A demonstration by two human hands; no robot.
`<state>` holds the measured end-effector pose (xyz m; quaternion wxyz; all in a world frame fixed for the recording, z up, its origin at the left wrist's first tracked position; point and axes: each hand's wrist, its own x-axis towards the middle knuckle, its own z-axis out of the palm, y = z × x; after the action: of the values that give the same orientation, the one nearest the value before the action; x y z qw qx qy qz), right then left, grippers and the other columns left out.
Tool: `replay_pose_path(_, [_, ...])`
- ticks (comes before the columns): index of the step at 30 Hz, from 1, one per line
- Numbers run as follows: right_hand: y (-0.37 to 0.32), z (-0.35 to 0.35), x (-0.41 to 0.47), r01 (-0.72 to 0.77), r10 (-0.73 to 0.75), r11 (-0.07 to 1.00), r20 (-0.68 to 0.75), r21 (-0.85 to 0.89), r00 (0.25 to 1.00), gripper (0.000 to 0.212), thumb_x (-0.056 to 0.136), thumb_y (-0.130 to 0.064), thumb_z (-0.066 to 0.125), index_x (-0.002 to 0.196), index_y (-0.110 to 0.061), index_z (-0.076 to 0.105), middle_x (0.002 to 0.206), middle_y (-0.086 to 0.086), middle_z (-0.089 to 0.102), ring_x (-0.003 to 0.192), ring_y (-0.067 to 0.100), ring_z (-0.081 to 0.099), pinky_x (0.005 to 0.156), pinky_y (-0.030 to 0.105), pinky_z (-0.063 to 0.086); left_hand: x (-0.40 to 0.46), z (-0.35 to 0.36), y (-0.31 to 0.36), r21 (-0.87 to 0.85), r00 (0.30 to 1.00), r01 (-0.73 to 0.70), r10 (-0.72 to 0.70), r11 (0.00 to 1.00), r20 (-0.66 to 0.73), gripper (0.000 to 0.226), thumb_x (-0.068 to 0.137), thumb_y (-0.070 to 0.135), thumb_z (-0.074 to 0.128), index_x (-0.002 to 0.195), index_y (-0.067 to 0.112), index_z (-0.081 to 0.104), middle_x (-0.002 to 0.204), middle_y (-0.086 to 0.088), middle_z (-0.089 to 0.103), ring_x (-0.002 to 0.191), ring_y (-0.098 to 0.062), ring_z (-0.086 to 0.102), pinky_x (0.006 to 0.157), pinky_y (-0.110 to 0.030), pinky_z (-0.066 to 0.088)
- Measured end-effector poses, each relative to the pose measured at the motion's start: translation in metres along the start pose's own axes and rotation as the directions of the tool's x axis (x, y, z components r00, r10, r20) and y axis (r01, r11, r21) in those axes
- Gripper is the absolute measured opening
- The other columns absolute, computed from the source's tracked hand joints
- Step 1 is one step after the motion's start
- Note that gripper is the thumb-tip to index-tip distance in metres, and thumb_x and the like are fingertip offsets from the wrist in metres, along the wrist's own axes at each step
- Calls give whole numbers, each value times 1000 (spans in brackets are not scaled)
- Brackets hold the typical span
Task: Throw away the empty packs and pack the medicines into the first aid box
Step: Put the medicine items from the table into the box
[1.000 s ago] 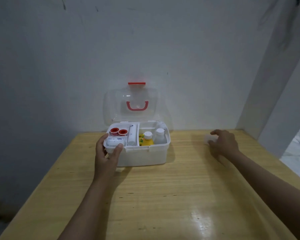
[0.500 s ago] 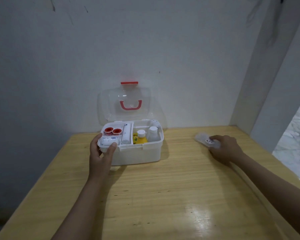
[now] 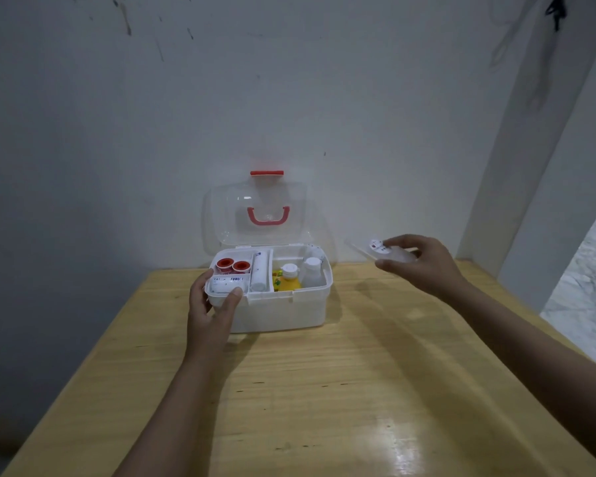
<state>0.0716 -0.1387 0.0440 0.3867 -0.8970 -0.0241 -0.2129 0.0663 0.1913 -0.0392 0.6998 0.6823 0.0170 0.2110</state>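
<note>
A white first aid box (image 3: 283,313) stands open at the far side of the table, its clear lid (image 3: 255,215) with a red handle leaning against the wall. Inside lie two red-capped rolls (image 3: 233,265), a white pack (image 3: 226,283), a white roll (image 3: 259,271), a yellow bottle (image 3: 287,278) and a white bottle (image 3: 312,271). My left hand (image 3: 210,313) grips the box's front left corner. My right hand (image 3: 418,261) holds a clear plastic pack (image 3: 375,248) with a red-marked label in the air, right of the box.
The wooden table (image 3: 324,390) ends at a white wall behind the box. A white pillar (image 3: 530,149) rises at the back right corner. Pale floor (image 3: 585,290) shows past the table's right edge.
My right hand has lifted the clear pack off the table and carried it left toward the box. My left hand has stayed on the box corner.
</note>
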Motion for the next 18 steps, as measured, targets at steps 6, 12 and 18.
replay_pose_path(6, [-44, 14, 11, 117, -121, 990, 57, 77, 991, 35, 68, -35, 80, 100, -24, 72, 101, -11, 69, 89, 3, 62, 67, 11, 45, 1, -3, -1, 0, 1000, -9, 9, 1000, 12, 50, 82, 24, 66, 122, 42, 41, 123, 10, 52, 111, -12, 53, 74, -20, 46])
replay_pose_path(12, [-77, 34, 39, 131, -129, 991, 224, 4, 966, 34, 66, -25, 81, 98, -15, 74, 98, 0, 70, 90, 15, 62, 74, 26, 48, 0, -3, 2, -7, 1000, 13, -13, 1000, 21, 52, 82, 26, 67, 124, 42, 40, 126, 7, 51, 110, -13, 53, 73, -20, 48])
replay_pose_path(18, [-94, 62, 77, 69, -20, 993, 435, -98, 900, 32, 63, -19, 83, 92, -8, 74, 86, 0, 68, 80, 12, 61, 65, 20, 46, 0, -4, 2, -2, 1000, 14, -14, 1000, 19, 53, 82, 26, 67, 123, 44, 40, 126, 8, 50, 111, -14, 54, 73, -22, 50])
